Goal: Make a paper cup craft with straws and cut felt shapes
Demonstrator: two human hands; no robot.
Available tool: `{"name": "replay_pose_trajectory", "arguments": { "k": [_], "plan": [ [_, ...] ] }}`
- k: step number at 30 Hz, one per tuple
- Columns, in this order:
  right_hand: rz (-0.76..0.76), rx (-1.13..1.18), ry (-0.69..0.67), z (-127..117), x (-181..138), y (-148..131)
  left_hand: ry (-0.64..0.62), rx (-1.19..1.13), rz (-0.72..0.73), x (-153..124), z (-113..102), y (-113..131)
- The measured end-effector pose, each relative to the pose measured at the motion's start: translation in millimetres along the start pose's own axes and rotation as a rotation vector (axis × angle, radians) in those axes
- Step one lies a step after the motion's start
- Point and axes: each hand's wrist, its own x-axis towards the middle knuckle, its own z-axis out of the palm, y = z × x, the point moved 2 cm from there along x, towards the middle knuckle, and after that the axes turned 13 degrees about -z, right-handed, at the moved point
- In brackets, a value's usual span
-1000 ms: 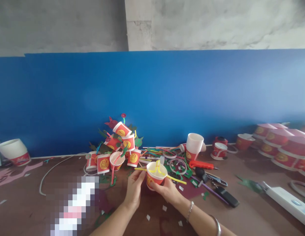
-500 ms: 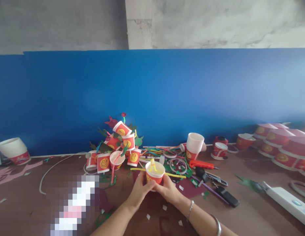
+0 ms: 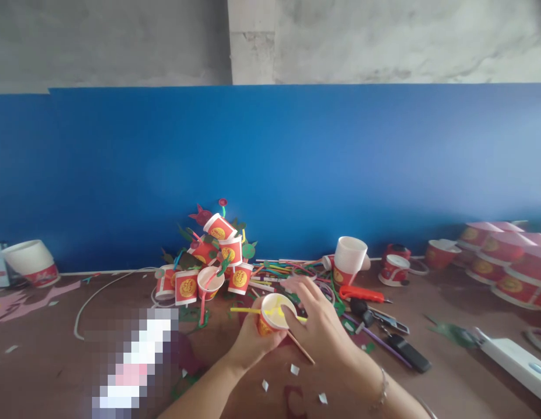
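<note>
My left hand (image 3: 251,344) wraps around a small red paper cup (image 3: 270,314) with a white inside, holding it just above the brown table (image 3: 56,361). A yellow straw (image 3: 246,310) runs across the cup's mouth. My right hand (image 3: 323,329) reaches over the cup's right rim, its fingers pinched on a thin tan straw (image 3: 301,348) that slants down to the right. Behind the cup stands a cluster of red cups (image 3: 209,262) joined with straws and paper leaves.
Coloured straws (image 3: 279,270) and paper rings lie behind my hands. A stack of white cups (image 3: 349,259), a red box cutter (image 3: 361,294), scissors and a black remote (image 3: 405,349) are to the right. Red bowls (image 3: 510,262) sit far right; a blue board backs the table.
My right hand has left the cup's side and moved up over its rim with a thin tan straw in its fingers. The left hand stays on the cup, which sits slightly lower.
</note>
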Motion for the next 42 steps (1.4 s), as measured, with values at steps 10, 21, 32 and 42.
{"name": "replay_pose_trajectory", "arguments": {
  "k": [10,21,32,42],
  "plan": [
    [0.195,-0.028,-0.231,20,-4,17,-0.005,0.038,-0.016,-5,8,-2],
    [0.199,0.059,-0.33,24,-3,14,-0.081,0.015,0.06,0,5,-13],
    [0.19,-0.001,-0.428,18,-2,10,-0.101,0.044,0.053,-4,7,-13],
    [0.158,0.042,-0.389,20,-2,9,-0.101,-0.009,0.051,-2,8,-13]
  ]
}}
